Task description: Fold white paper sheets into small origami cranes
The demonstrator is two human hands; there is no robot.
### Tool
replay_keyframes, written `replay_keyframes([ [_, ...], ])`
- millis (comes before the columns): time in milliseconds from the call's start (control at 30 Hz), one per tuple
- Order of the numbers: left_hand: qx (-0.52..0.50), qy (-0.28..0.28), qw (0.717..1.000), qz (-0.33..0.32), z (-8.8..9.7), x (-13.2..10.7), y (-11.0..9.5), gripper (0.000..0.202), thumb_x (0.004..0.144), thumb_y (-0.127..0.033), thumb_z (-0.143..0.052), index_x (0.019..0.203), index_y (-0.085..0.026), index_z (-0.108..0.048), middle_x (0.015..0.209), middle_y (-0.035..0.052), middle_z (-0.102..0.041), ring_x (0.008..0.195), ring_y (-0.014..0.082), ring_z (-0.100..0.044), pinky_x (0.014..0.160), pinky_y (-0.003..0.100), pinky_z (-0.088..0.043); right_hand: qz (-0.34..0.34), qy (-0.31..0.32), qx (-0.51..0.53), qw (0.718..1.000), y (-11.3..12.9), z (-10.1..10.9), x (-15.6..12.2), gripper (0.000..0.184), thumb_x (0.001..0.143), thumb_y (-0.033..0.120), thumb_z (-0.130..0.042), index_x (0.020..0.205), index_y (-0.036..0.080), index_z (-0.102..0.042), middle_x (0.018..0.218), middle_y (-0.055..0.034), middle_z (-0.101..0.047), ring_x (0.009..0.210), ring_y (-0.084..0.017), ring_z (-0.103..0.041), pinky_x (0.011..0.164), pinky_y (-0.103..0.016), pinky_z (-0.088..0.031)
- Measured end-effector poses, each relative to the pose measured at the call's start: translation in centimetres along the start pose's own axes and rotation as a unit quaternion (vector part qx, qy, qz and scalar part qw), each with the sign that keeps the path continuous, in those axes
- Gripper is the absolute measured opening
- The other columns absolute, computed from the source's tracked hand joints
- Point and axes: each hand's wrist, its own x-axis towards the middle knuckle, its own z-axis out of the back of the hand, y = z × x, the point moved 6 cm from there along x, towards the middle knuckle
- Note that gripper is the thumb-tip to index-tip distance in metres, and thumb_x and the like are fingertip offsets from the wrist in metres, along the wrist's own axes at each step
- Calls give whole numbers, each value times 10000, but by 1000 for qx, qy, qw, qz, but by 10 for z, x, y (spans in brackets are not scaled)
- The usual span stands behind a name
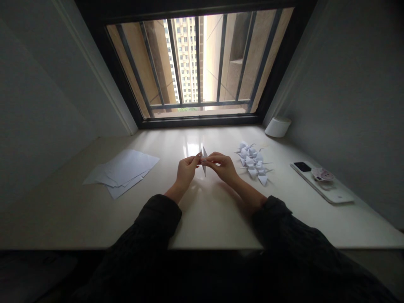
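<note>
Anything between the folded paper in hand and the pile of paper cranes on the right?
Just the right hand, pinching the folded paper on that side. Beyond it, nothing visible stands before the pile of paper cranes.

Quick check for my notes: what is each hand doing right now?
Left hand: closed, pinching the folded white paper.
Right hand: closed, pinching the same folded white paper.

the folded paper [204,161] is white, like the loose sheets [121,172] and the paper cranes [253,163]; the sleeves [158,214] are near-black knit, the desk top [214,219] pale cream.
</note>
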Motion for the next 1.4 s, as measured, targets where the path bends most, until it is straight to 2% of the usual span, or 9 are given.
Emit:
replay_keyframes([
  [100,-12,-10,1000,7,1,0,1,424,705,-576,-630,757,-167,-732,710,54,-699,701,173,-628,703,307,-465,9,11,13,1000,0,-2,0,176,747,416,-688,814,264,-744,790,-22,-633,733,-149,-590,643,-284,-476],
  [333,-5,3,1000,-18,-3,-5,-3,395,717,-555,-631,786,-181,-735,749,54,-715,784,199,-646,742,325,-464,-7,-19,3,1000,1,5,2,230,746,446,-677,704,223,-708,764,-17,-606,722,-144,-574,658,-280,-481],
  [500,-21,-14,1000,-13,-1,-5,-4,386,710,-547,-640,807,-187,-739,796,60,-723,798,203,-648,730,325,-469,-15,-38,46,998,0,3,1,235,695,471,-714,732,239,-725,811,-29,-624,745,-159,-593,632,-288,-501],
  [633,-24,-18,999,-27,-1,-6,-7,365,713,-528,-641,815,-193,-743,804,61,-725,820,209,-646,718,319,-473,-42,-70,74,994,-5,4,-1,277,655,480,-741,788,237,-733,824,-42,-683,774,-190,-638,673,-329,-528],
  [833,-6,-20,998,-53,-2,-8,-11,326,761,-478,-612,855,-195,-742,839,57,-728,828,194,-638,702,301,-469,-99,-119,118,981,-9,5,-5,274,622,438,-772,766,210,-724,765,-43,-725,724,-203,-676,711,-357,-540],
  [1167,5,-24,997,-71,-2,-8,-7,311,760,-456,-625,887,-197,-740,889,62,-731,827,195,-645,709,305,-475,-117,-133,141,974,-10,2,-9,308,630,466,-758,776,197,-720,769,-53,-733,729,-207,-683,716,-355,-543],
  [1400,72,-9,990,-120,0,-11,-21,277,777,-433,-616,852,-194,-735,866,54,-721,825,186,-636,758,296,-470,-107,-122,123,979,-9,2,-7,301,616,465,-769,735,199,-696,714,-36,-712,678,-189,-657,645,-323,-527],
])
